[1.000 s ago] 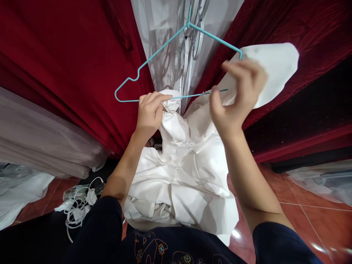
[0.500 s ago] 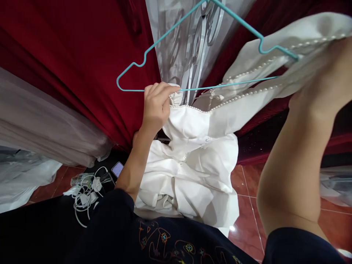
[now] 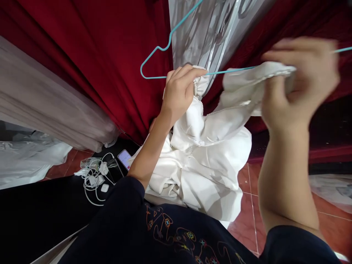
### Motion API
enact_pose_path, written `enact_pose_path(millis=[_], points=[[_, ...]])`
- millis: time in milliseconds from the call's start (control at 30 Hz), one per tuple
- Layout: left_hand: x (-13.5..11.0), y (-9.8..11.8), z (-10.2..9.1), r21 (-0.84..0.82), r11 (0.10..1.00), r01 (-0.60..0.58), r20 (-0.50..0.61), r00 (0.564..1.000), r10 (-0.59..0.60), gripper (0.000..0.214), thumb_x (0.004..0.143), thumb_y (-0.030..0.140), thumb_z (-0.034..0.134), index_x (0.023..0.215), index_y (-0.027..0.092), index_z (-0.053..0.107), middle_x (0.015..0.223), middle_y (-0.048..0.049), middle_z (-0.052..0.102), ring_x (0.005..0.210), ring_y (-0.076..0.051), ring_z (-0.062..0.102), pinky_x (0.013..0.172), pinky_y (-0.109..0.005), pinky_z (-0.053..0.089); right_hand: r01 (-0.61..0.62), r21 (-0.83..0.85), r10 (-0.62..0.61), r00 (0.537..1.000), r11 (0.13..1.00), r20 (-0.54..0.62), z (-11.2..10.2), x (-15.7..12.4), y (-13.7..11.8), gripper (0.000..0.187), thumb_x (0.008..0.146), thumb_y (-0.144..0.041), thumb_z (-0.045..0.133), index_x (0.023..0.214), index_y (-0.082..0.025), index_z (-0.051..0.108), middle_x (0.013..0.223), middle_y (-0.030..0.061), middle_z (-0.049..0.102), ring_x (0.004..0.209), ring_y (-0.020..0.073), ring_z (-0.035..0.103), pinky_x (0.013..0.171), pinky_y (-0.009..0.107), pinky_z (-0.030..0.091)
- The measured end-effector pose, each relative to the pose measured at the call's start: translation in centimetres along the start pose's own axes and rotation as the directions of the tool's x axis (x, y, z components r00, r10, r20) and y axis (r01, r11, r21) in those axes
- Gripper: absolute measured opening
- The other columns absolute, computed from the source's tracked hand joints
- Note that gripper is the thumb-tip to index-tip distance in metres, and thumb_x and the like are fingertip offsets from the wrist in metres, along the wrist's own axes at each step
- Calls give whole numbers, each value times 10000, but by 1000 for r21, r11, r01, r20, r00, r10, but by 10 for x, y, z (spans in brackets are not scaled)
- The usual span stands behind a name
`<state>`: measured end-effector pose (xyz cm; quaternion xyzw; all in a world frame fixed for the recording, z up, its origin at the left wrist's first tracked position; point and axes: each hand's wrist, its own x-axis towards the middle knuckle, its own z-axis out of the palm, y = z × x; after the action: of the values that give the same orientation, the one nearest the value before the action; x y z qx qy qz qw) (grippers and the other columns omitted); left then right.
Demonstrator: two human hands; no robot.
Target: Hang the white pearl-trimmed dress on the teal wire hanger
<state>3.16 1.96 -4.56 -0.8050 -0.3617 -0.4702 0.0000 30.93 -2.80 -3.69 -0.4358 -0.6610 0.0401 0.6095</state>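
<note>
Deep red curtains [image 3: 110, 55] hang to either side of a narrow pale strip with silvery bars [image 3: 192, 36], and a glossy red tiled floor [image 3: 246, 220] shows at lower right. A black desk [image 3: 41, 216] fills the lower left; above it falls a sheer greyish drape [image 3: 52, 95]. Across the bottom is the wearer's navy top [image 3: 189, 245], embroidered with colourful outlines and small flowers.

At centre, just in front of the wearer, is a white dress [image 3: 211, 168], its skirt bunched in loose folds, its upper part raised toward a thin turquoise hanger [image 3: 233, 70] and its neckline edged with pearl-like beads. The hanger tilts slightly, its top cut off by the upper edge of view.

The left hand [image 3: 178, 90] has its fingers grasping the hanger's bottom bar together with gathered cloth from one side of the dress. The right hand [image 3: 299, 84], blurred, is near the far end of that bar, fingers curved around the dress's other beaded edge; how firmly they press cannot be told.

On the desk are tangled white cables [image 3: 92, 180], a lit phone [image 3: 124, 159] partly behind the left forearm, and a small white case [image 3: 105, 188].
</note>
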Motion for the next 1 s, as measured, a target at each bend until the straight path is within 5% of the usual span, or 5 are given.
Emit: enact_pose_path(millis=[200,467,633,867,1000], points=[[-14,9,-1,-50,954,-295,-370,893,257,355,1122,202,382,1238,311,700,1254,-69,671,1113,-214,655,960,-401,560,331,-15,-331,940,944,-88,57,3,-2,288,1075,-371,563,1066,-191,787,979,51,741,986,192,702,863,421,555],[-54,-33,-8,-252,901,353,-617,658,-431,212,1093,354,554,1275,246,571,1434,-99,470,1225,-224,615,1075,-396,556,323,-36,-324,945,946,-53,47,2,0,236,1046,-367,618,1079,-201,783,987,33,725,977,182,675,901,435,545],[-28,-78,-50,-282,924,258,-783,495,-377,153,1077,81,507,1173,200,515,1243,-46,553,1167,-133,603,1041,-279,527,327,-65,-330,944,943,-30,43,3,-4,211,1041,-315,612,1052,-182,775,973,31,725,961,172,671,862,403,541],[62,-115,-81,36,974,-225,-757,630,174,627,973,830,399,1064,235,576,973,52,579,881,-44,528,739,-240,480,267,13,-263,957,964,-124,51,-1,-11,180,1008,-302,645,971,-191,783,919,34,722,911,179,669,820,399,523],[78,-93,-67,60,960,-272,-624,741,249,507,936,766,557,913,268,646,848,58,584,705,-106,386,566,-320,352,286,-28,-288,953,958,-95,50,-3,-12,200,1003,-273,600,1011,-202,787,939,30,732,923,194,677,814,414,513]])
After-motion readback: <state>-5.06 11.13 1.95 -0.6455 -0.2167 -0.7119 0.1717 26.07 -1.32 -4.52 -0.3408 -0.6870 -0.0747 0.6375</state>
